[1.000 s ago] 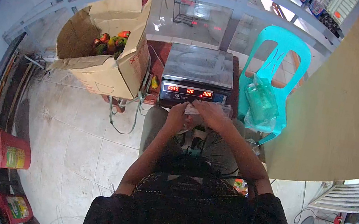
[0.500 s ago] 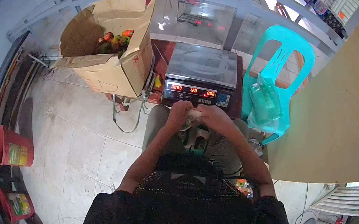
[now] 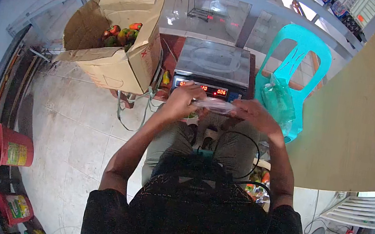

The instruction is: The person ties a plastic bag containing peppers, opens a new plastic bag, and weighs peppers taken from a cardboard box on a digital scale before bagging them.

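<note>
A clear plastic bag (image 3: pixel 216 105) is stretched sideways between my two hands, in front of the scale (image 3: pixel 213 65). My left hand (image 3: pixel 184 99) is closed on the bag's left end and covers part of the lit display. At the other end my right hand (image 3: pixel 257 115) pinches the plastic. Something green shows low in the bag, too blurred to make out. The scale's steel plate carries nothing, and 0.06 is readable at the right of its display.
At the left, a cardboard box (image 3: pixel 115 73) holds several red and green peppers (image 3: pixel 123 36). One yellow-green pepper (image 3: pixel 166 77) lies beside the scale. A turquoise chair (image 3: pixel 323 57) bears a green plastic pack (image 3: pixel 278 100). Red buckets (image 3: pixel 5 146) stand far left.
My hands have moved apart and slightly up, pulling the bunched bag out sideways between them. My left hand now overlaps the display.
</note>
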The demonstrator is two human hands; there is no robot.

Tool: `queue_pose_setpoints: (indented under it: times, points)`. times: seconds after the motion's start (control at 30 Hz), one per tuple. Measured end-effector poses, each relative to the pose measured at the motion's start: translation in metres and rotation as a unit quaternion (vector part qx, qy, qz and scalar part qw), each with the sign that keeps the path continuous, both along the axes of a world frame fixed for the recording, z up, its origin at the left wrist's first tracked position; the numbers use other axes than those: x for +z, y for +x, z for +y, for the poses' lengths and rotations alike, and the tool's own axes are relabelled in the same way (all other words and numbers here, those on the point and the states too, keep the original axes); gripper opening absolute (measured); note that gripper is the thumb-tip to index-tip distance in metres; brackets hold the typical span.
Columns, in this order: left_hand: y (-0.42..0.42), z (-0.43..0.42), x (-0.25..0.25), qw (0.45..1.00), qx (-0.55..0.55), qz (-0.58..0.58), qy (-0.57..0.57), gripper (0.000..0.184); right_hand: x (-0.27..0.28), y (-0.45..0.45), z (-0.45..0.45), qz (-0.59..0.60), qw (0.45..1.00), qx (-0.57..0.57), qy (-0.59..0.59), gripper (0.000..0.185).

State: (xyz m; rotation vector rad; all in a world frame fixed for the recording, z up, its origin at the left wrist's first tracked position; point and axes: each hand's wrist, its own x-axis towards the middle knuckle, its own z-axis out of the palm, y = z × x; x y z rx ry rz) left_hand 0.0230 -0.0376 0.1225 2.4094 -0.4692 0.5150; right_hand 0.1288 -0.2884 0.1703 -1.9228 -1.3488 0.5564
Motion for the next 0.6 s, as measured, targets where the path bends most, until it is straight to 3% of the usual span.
queue_pose_setpoints:
  times: [0.13, 0.23, 0.33, 0.43, 0.53, 0.6]
  points:
    - [0.004, 0.004, -0.003, 1.0, -0.004, 0.021, 0.022, 0.031, -0.01, 0.008, -0.002, -0.138, 0.99, -0.033, 0.009, 0.026]
    - [0.011, -0.003, -0.023, 0.992, 0.032, -0.081, 0.086, 0.034, -0.017, 0.015, -0.002, -0.26, 0.965, -0.029, 0.02, 0.037]
    - [0.015, -0.011, -0.029, 0.99, 0.051, 0.043, 0.121, 0.034, -0.025, 0.002, 0.011, -0.349, 0.937, -0.017, -0.022, 0.059]
    - [0.018, -0.018, -0.055, 0.99, 0.039, -0.061, 0.125, 0.034, -0.049, -0.02, 0.043, -0.352, 0.933, -0.066, -0.038, 0.064]
    - [0.025, -0.027, -0.073, 0.991, 0.07, 0.064, 0.095, 0.031, -0.073, -0.03, 0.066, -0.297, 0.947, -0.123, -0.005, 0.049]
    - [0.017, -0.035, -0.066, 0.987, 0.084, 0.075, 0.111, 0.032, -0.085, -0.029, 0.066, -0.268, 0.951, -0.149, 0.036, 0.041]
